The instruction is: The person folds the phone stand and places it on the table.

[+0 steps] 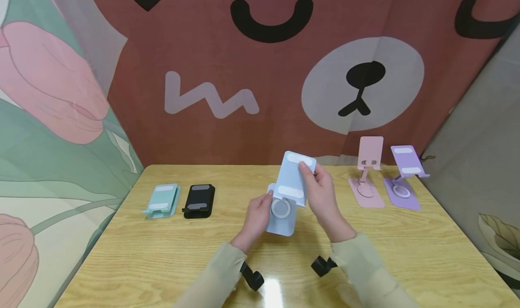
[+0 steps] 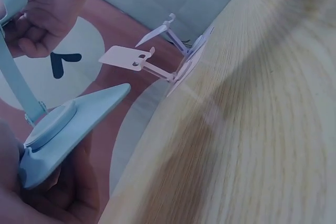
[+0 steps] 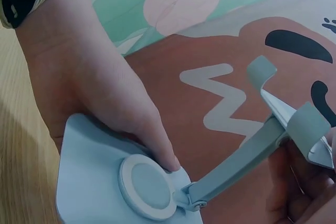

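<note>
A light blue folding phone stand (image 1: 290,177) is held up above the table between both hands. My left hand (image 1: 257,213) grips its base plate (image 3: 89,177), thumb on top near the round ring and fingers beneath. With the thumb on its face, my right hand (image 1: 323,197) pinches the side of the upper holder plate. The hinged arm (image 3: 236,158) between base and holder is unfolded, as the right wrist view shows. In the left wrist view the base (image 2: 79,129) is tilted and off the wood.
A folded mint stand (image 1: 162,200) and a folded black stand (image 1: 199,201) lie at the left. At the back right a pink stand (image 1: 370,152) and a purple stand (image 1: 408,161) stand unfolded on the wooden table (image 1: 162,263). A printed cloth (image 1: 203,141) hangs behind.
</note>
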`<act>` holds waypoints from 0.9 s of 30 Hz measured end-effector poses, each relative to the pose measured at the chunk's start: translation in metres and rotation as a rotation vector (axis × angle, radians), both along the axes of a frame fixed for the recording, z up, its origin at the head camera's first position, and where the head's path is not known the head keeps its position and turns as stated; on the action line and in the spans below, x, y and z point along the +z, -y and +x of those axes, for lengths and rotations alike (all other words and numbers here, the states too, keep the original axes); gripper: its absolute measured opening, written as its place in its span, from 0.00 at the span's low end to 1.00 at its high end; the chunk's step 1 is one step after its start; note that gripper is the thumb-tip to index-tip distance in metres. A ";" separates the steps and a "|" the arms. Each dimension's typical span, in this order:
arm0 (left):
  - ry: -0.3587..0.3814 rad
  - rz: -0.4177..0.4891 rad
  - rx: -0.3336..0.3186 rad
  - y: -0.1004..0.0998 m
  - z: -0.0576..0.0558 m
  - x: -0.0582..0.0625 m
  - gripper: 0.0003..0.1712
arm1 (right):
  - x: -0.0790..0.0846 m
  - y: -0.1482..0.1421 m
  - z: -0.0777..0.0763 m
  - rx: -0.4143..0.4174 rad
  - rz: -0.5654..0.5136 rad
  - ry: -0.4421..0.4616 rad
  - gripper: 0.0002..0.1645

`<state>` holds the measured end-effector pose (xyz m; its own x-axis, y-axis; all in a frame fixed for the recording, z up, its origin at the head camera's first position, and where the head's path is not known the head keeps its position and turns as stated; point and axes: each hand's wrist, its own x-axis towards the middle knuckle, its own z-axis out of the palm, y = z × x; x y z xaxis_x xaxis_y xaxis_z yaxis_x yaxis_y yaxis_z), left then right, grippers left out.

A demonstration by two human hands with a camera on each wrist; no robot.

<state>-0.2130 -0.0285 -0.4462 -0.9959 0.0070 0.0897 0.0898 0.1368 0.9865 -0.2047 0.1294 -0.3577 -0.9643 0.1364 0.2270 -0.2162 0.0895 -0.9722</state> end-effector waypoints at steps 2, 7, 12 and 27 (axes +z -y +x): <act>-0.002 0.009 0.004 0.000 0.000 0.000 0.26 | 0.001 0.000 -0.001 -0.023 0.014 0.013 0.28; -0.007 0.036 0.012 0.000 -0.001 -0.003 0.25 | 0.005 0.002 -0.002 -0.077 0.019 0.089 0.40; -0.050 0.030 0.042 -0.001 0.000 -0.006 0.25 | 0.005 0.005 -0.002 -0.092 0.013 0.100 0.42; -0.102 -0.037 0.155 0.004 0.000 -0.003 0.24 | 0.003 0.009 -0.003 -0.035 0.046 0.126 0.43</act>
